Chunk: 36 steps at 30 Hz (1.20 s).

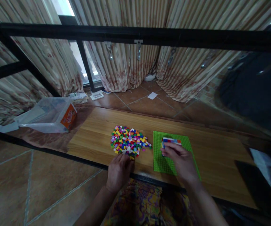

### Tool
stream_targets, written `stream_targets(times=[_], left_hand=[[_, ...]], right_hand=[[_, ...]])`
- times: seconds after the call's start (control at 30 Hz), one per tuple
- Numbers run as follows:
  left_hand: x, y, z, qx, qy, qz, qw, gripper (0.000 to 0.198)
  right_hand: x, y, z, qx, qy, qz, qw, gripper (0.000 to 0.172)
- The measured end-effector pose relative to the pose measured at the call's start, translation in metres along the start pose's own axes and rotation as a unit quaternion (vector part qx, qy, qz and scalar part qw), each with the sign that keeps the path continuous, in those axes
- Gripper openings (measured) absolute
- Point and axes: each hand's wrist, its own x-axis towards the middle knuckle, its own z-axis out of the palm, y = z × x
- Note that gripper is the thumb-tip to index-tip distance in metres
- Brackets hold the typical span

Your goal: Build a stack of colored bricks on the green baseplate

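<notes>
A heap of small multicoloured bricks [128,139] lies on the wooden table. At the heap's near edge is my left hand [119,171], its fingers curled down and closed; what they hold, if anything, is hidden. To the right of the heap lies a green studded baseplate [160,163]. Rows of coloured bricks [173,140] stand on its upper part. My right hand [179,158] is over the baseplate, thumb and fingers pinched together at the left end of these rows. Whatever is between its fingertips is too small to make out.
The wooden table [93,135] runs from left to right. Beyond its left end sits a clear plastic bin [47,117] with an orange label. A black metal bar [126,34] crosses above, before striped curtains [135,66]. A dark flat object [253,179] lies at the right.
</notes>
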Motion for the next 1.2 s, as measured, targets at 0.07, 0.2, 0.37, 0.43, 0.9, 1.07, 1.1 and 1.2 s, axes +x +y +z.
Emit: stream_targets(times=[0.07, 0.2, 0.37, 0.43, 0.9, 1.07, 1.1, 1.2], left_hand=[[0.006, 0.000, 0.002, 0.014, 0.008, 0.020, 1.000, 0.015], [0.014, -0.002, 0.007, 0.022, 0.033, 0.042, 0.998, 0.019], [0.016, -0.006, 0.013, -0.009, 0.062, 0.041, 0.997, 0.021], [0.014, -0.009, 0.012, -0.028, 0.067, 0.045, 0.996, 0.021], [0.011, -0.017, 0.007, -0.063, 0.035, 0.085, 0.994, 0.016], [0.011, -0.017, 0.006, -0.073, 0.036, 0.100, 0.992, 0.012], [0.011, -0.018, 0.006, -0.073, 0.033, 0.101, 0.992, 0.011], [0.011, -0.018, 0.006, -0.074, 0.027, 0.102, 0.992, 0.011]], right_hand=[[-0.013, 0.004, -0.017, 0.076, 0.036, 0.045, 0.995, 0.026], [-0.026, 0.011, -0.047, 0.078, 0.081, 0.062, 0.992, 0.035], [-0.024, 0.019, -0.065, -0.021, 0.111, 0.033, 0.993, 0.038], [-0.021, 0.023, -0.065, -0.074, 0.098, -0.006, 0.992, 0.038], [0.013, 0.039, -0.059, -0.321, 0.038, -0.215, 0.921, 0.021], [0.016, 0.048, -0.055, -0.267, 0.067, -0.199, 0.940, 0.021], [0.017, 0.049, -0.053, -0.249, 0.073, -0.193, 0.946, 0.022], [0.019, 0.054, -0.050, -0.193, 0.085, -0.170, 0.962, 0.024]])
